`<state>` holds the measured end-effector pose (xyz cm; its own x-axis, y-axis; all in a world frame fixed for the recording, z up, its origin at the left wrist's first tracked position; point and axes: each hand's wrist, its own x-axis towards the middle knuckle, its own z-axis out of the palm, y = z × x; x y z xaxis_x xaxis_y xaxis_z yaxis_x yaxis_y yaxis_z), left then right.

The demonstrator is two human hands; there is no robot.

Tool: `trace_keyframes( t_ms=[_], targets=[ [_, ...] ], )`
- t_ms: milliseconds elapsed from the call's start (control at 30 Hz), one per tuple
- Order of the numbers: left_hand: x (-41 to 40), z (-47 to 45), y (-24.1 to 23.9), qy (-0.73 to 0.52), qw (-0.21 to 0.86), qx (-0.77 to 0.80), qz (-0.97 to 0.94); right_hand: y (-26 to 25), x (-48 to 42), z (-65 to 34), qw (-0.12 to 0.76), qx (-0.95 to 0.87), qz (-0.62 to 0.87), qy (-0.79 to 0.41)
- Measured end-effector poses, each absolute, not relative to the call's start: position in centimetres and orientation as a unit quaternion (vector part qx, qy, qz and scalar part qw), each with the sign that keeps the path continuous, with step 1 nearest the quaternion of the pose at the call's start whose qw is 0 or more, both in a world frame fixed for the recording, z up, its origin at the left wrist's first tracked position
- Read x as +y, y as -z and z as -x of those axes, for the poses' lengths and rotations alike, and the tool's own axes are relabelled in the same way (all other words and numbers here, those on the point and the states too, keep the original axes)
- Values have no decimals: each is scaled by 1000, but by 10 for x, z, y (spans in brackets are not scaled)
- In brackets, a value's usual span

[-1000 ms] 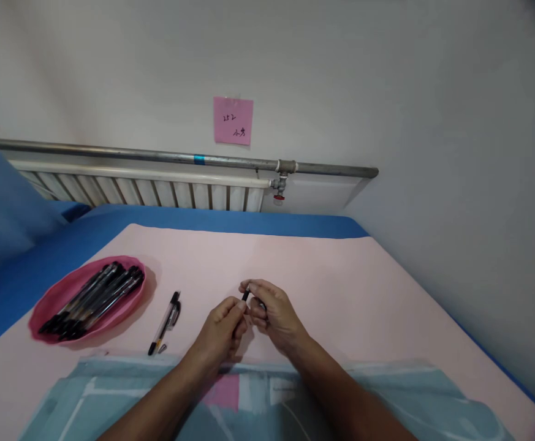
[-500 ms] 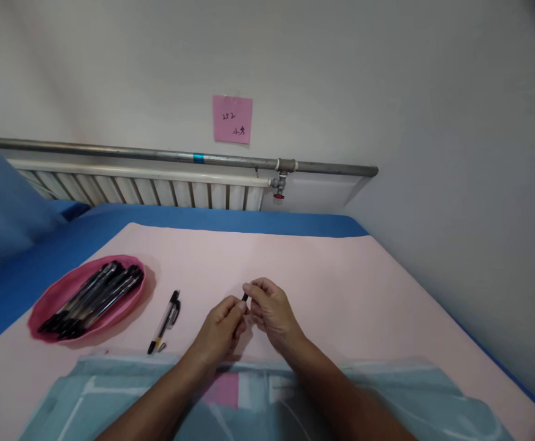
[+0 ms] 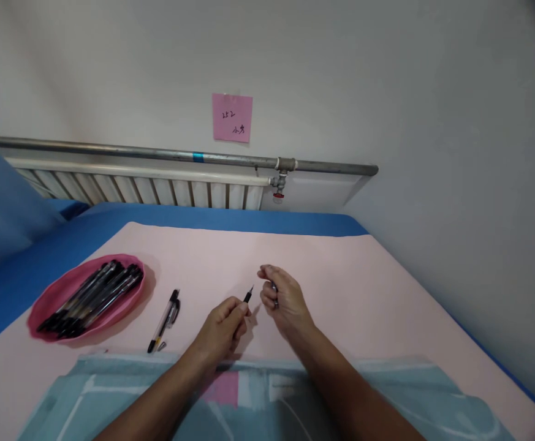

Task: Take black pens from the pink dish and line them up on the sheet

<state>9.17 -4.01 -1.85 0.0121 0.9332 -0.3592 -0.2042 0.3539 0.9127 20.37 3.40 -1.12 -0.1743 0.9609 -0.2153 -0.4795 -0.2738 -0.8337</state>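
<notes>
My left hand [image 3: 223, 326] is closed round a black pen [image 3: 247, 295]; only the pen's pointed tip shows past my fingers, aimed up and right. My right hand [image 3: 282, 300] is curled a short gap to the right of that tip, pinching a small dark and metallic part [image 3: 274, 289] that I cannot name. Both hands hover over a pale pink sheet [image 3: 341, 282]. To the left on the sheet lie one clear-and-black pen [image 3: 165, 321] and a pink oval tray [image 3: 51, 300] holding several black pens [image 3: 93, 295].
A tiny silver piece [image 3: 162, 347] lies by the loose pen's tip. A light blue patterned cloth [image 3: 111, 398] covers the near edge. Blue bedding [image 3: 230, 220] borders the sheet, with a radiator [image 3: 147, 188], a pipe and a wall carrying a pink note [image 3: 232, 117] behind.
My hands were together on the pen; now my right hand has pulled away up and right with a small part, leaving the pen's bare tip showing from my left hand.
</notes>
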Motion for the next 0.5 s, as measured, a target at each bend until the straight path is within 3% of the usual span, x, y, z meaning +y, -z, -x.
trace_keyframes(
  t_ms=[67, 267, 367, 500],
  targets=[
    [-40, -92, 17, -451, 624, 546, -331, 10, 38, -209, 523, -304, 384, -697],
    [-39, -89, 18, -458, 626, 540, -327, 7, 20, -203, 373, -406, 406, -729],
    [-38, -89, 22, -454, 613, 540, -356, 9, 19, -198, 405, -402, 420, -705],
    [-38, -88, 31, -429, 580, 546, -427, 13, 43, -211, 536, -330, 429, -648]
  ],
)
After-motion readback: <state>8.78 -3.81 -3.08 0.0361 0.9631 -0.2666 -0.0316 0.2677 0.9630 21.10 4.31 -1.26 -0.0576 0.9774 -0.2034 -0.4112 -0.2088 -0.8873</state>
